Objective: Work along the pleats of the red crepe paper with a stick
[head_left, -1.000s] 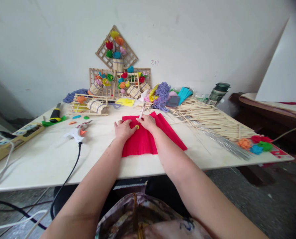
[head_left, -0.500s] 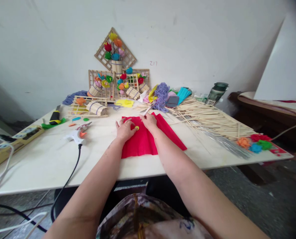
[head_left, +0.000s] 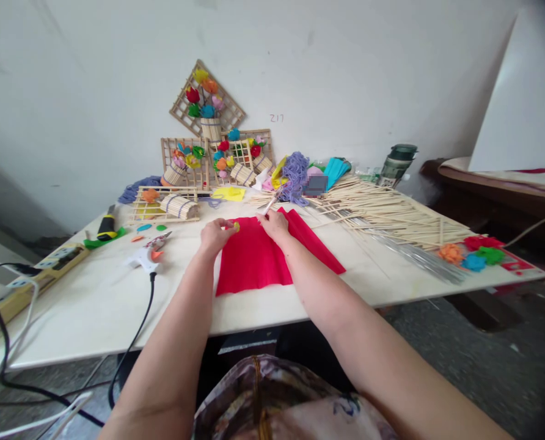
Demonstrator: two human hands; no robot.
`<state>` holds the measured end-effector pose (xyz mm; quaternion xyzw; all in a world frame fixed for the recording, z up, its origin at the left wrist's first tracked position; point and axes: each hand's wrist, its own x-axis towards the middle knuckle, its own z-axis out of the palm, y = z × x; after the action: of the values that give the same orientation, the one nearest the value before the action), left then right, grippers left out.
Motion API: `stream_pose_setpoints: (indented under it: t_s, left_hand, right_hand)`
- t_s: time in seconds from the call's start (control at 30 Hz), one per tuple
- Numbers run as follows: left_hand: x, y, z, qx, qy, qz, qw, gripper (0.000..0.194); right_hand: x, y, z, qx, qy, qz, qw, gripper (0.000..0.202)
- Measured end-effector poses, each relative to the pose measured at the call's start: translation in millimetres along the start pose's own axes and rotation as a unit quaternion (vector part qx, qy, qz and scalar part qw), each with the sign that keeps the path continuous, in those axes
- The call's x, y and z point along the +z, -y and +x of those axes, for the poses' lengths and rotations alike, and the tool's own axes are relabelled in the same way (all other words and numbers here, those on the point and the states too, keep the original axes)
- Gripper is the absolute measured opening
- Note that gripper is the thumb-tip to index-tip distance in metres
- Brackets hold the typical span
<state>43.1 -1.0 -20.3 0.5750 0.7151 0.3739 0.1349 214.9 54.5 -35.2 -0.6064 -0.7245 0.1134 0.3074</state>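
A sheet of red crepe paper (head_left: 249, 260) lies on the table before me, with a fold along its right side. My left hand (head_left: 216, 235) is at the sheet's upper left corner, its thumb and fingers pinched on a small yellow piece (head_left: 236, 227). My right hand (head_left: 275, 225) rests at the paper's top edge, closed round a slim, pale metallic tool that looks like scissors (head_left: 270, 205), its tip pointing away from me. The fingers partly hide the tool's grip.
Left of the paper lie a glue gun (head_left: 146, 260), pliers (head_left: 157, 239), a utility knife (head_left: 107, 224) and a power strip (head_left: 57, 266). Behind are bamboo lattices with paper flowers (head_left: 208, 101) and purple yarn (head_left: 295, 174). Thin sticks (head_left: 382, 211) and wires (head_left: 419, 263) spread rightward.
My left hand has moved left from on the red paper to its upper left corner, with the yellow piece still in its fingers. The right hand stays nearly in place. The view has shifted slightly.
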Motion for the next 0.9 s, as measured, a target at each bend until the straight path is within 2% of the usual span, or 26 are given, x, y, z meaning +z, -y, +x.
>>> stream_pose_setpoints:
  t_s: [0.17, 0.27, 0.37, 0.47, 0.67, 0.9]
  left_hand:
    - [-13.9, -1, 14, 0.011, -0.024, -0.143, 0.989, 0.031]
    - [-13.1, 1, 15, 0.013, 0.021, -0.201, 0.979, 0.038]
    - [-12.6, 7, 10, -0.014, 0.061, -0.196, 0.979, 0.038]
    - [-13.7, 13, 3, -0.033, 0.068, -0.172, 0.982, 0.032]
    - [-12.8, 23, -3, -0.055, 0.053, -0.190, 0.979, 0.027]
    - [-13.6, 32, -2, -0.047, 0.034, -0.223, 0.973, 0.027]
  right_hand:
    - [1, 1, -2, -0.010, -0.005, -0.004, 1.000, 0.039]
    - [1, 1, -2, -0.013, -0.007, -0.005, 1.000, 0.038]
    - [0, 2, -2, -0.016, -0.010, -0.001, 1.000, 0.038]
    - [1, 6, -4, -0.033, -0.009, 0.017, 0.999, 0.037]
    - [6, 15, -8, -0.071, 0.006, 0.098, 0.993, 0.034]
    - [12, 24, -13, -0.097, 0.044, 0.211, 0.972, 0.026]
